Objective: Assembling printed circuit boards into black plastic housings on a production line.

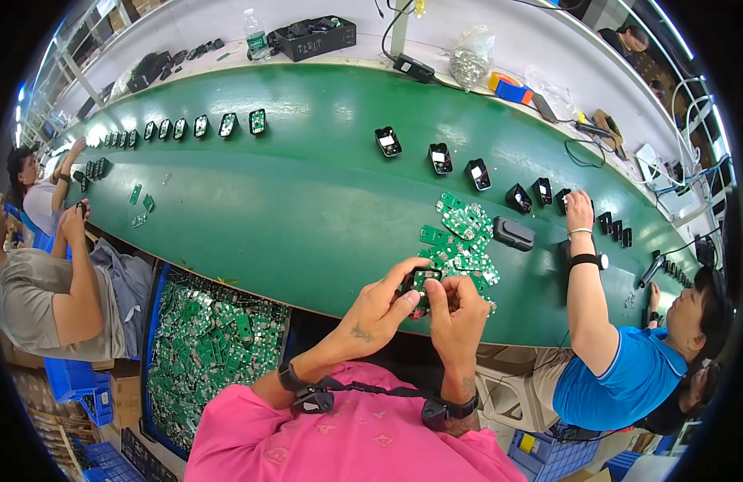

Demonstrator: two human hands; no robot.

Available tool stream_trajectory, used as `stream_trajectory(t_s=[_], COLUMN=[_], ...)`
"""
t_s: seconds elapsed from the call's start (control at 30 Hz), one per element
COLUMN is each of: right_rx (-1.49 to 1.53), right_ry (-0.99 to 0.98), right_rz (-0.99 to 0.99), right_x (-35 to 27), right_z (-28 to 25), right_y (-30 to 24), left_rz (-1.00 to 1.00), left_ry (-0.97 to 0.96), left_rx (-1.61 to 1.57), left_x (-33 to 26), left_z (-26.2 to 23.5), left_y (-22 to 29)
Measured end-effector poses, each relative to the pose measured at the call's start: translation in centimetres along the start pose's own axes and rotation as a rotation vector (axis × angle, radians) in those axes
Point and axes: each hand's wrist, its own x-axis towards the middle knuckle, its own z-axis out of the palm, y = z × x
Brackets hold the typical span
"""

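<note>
Both hands meet at the near edge of the green table [307, 217]: the left hand [383, 309] and right hand [456, 309] each pinch shut on a small black housing with a green board [422, 280], held close for fitting. Just beyond lies a heap of green circuit boards [460, 237], within reach; farther off, a row of black housings [476, 173].

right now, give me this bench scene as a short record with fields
left hand: left hand pinches a small black housing with a green circuit board
right hand: right hand grips the same piece from the other side
nearby: pile of green circuit boards just beyond the hands
surface: green conveyor belt
on belt: row of black housings
left of person: blue bin of green boards
others: a person in a blue shirt reaching onto the belt
</note>
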Motion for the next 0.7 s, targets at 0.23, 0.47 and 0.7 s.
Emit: stream_trajectory(t_s=[0.23, 0.47, 0.7], right_rx=[-0.077, -0.1, -0.134], right_ry=[0.107, 0.156, 0.151], right_rz=[-0.065, -0.054, -0.077], right_x=[-0.6, -1.2, -1.1], right_z=[1.8, 2.6, 3.1], right_y=[0.6, 1.3, 1.4], left_rz=[-0.033, 0.03, -0.064], left_ry=[0.047, 0.094, 0.061], left_rx=[0.103, 0.146, 0.188], left_x=[0.3, 0.5, 0.7], left_z=[0.4, 0.8, 0.5], left_y=[-0.5, -1.6, -1.4])
